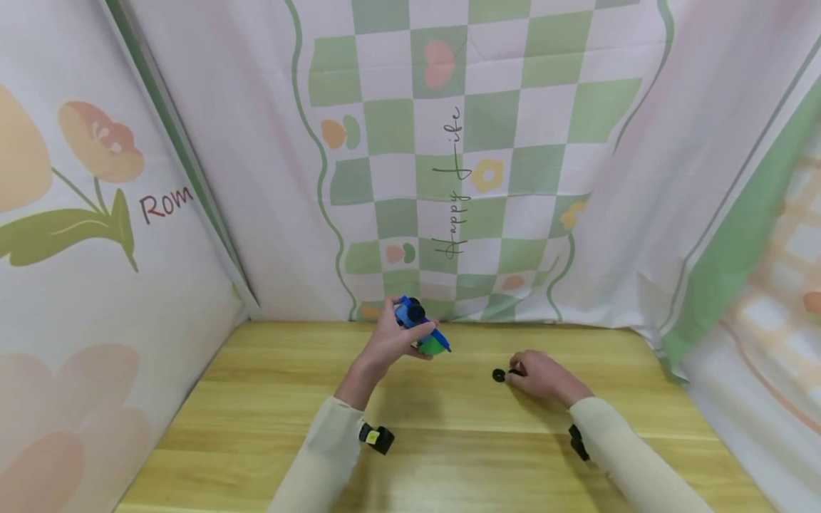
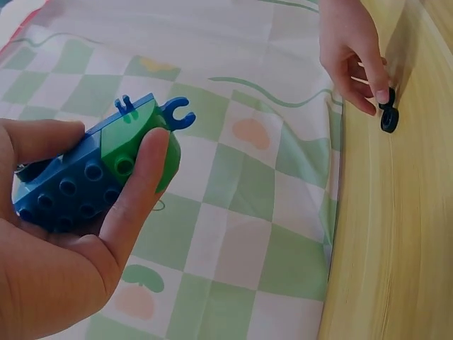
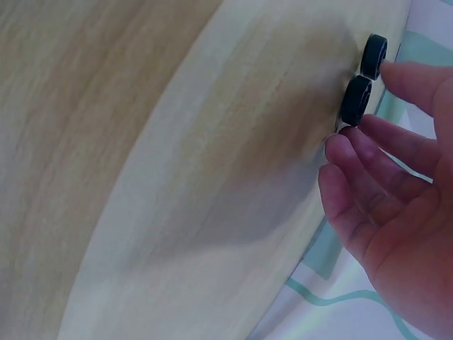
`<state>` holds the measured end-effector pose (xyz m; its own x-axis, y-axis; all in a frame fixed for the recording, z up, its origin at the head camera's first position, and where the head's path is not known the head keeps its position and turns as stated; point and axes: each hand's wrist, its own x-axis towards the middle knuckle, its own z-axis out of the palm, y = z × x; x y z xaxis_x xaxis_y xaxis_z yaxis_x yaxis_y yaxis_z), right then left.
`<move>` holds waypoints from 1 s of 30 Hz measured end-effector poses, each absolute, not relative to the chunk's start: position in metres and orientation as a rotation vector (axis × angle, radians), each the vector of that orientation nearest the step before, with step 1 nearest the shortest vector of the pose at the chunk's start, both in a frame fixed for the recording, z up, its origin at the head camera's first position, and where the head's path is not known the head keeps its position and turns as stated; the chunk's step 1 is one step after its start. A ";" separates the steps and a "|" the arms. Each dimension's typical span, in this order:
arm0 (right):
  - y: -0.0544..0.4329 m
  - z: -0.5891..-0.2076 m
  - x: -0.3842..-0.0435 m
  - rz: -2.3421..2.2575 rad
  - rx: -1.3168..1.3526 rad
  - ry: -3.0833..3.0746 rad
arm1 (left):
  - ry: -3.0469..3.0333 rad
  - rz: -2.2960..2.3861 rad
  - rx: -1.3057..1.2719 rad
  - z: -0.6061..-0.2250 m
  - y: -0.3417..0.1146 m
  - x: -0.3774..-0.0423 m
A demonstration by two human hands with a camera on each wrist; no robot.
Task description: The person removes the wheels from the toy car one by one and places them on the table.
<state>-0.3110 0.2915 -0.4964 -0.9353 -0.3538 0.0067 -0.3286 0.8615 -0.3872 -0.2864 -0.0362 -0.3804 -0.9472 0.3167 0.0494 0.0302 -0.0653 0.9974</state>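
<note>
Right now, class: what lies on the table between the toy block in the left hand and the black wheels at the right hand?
Nothing: the head view shows bare wooden table between the toy block and the black wheels.

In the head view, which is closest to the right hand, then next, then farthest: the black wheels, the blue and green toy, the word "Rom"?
1. Black wheels: at the right hand fingertips.
2. Blue and green toy: centre, held up by the left hand.
3. "Rom" lettering: far left wall.

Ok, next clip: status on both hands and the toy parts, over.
Left hand grips blue-green brick toy, lifted off table. Right hand at black wheel pair on the table, fingertips touching. Nothing between them.
</note>
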 end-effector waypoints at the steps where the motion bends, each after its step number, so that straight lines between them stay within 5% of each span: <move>1: 0.291 -0.496 -0.311 -0.596 -0.522 2.968 | 2.014 2.118 0.390 -0.380 -0.037 -0.286; 14: 0.281 -0.480 -0.311 -0.613 -0.500 3.117 | 2.256 2.024 0.464 -0.381 -0.043 -0.291; 30: 0.186 -0.373 -0.277 -1.030 -1.377 3.354 | 2.025 2.090 0.586 -0.382 -0.036 -0.292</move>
